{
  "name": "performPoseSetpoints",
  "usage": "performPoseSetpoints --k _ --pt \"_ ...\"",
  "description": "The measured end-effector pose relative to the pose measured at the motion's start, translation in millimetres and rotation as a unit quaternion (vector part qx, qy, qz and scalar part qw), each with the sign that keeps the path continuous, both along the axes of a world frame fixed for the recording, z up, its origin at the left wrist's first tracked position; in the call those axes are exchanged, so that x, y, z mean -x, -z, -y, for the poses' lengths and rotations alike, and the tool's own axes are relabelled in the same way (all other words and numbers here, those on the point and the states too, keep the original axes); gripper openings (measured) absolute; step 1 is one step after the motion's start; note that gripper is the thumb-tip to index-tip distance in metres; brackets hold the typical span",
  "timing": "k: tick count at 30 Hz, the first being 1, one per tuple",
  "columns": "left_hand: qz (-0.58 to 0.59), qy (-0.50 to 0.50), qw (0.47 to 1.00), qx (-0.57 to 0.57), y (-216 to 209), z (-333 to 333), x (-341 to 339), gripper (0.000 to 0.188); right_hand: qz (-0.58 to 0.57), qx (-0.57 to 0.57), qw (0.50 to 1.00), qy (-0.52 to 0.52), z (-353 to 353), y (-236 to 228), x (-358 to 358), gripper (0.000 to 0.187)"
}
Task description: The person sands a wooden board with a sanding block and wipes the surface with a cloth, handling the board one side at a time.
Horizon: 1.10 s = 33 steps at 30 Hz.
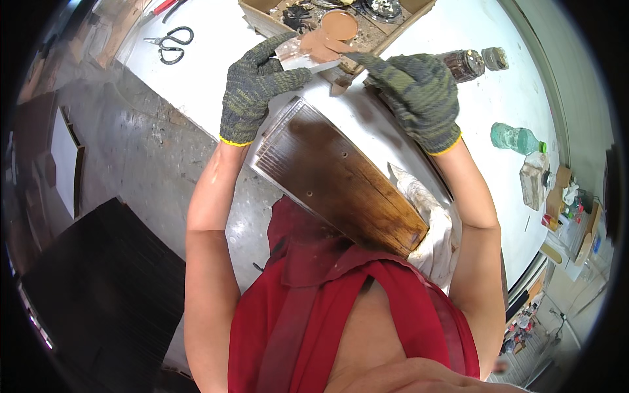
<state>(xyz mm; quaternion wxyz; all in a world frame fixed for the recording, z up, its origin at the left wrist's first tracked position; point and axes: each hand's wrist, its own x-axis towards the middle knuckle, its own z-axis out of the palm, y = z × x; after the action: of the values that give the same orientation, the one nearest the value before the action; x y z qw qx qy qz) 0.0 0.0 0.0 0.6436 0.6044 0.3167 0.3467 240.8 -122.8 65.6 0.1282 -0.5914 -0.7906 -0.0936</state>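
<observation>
My left hand (252, 92), in a grey-green knitted glove with a yellow cuff, grips a flat pale piece (286, 56) smeared with orange-brown paste (318, 46). My right hand (419, 95), gloved alike, is closed at the right of that piece, its fingertips at the piece's edge; what it holds, if anything, is hidden and blurred. Just below them a small brownish flap (341, 84) shows. A round tub of the same-coloured paste (340, 25) stands behind. Under my hands a dark brown wooden board (334, 173), with two small holes and a ribbed far end, lies slanted toward my body.
A cardboard box (265, 25) with debris stands at the table's far side. Scissors (171, 46) and red-handled pliers (164, 8) lie left. Rightward are a dark jar (464, 65), a green-tinted bottle (514, 138) and a stained can (534, 183). A white cloth (432, 223) lies beside the board.
</observation>
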Motion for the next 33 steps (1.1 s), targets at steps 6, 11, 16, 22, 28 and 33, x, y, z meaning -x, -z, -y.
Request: performPoseSetpoints --k 6,11,16,22,28,33 --pt "0.008 -0.008 1.000 -0.016 -5 1 6 0.064 -0.168 -0.075 0.983 0.001 -2 19 -11 0.037" --pt "-0.045 -0.007 0.996 -0.076 -25 6 -2 0.067 -0.184 -0.063 0.980 -0.031 -29 37 -19 0.032" --pt "-0.038 -0.012 0.991 -0.126 -1 -2 -2 0.065 -0.204 -0.071 0.976 -0.032 -22 25 -22 0.028" --pt "-0.153 -0.007 0.983 -0.096 -13 1 -6 0.063 -0.158 -0.070 0.984 -0.038 -30 26 -27 0.029" --pt "0.039 -0.024 0.998 0.049 0 1 -2 0.057 -0.377 -0.024 0.917 0.130 -74 44 -100 0.021" --pt "0.122 -0.012 0.977 0.173 0 2 2 0.050 -0.190 0.000 0.947 0.259 -124 37 -121 0.024"
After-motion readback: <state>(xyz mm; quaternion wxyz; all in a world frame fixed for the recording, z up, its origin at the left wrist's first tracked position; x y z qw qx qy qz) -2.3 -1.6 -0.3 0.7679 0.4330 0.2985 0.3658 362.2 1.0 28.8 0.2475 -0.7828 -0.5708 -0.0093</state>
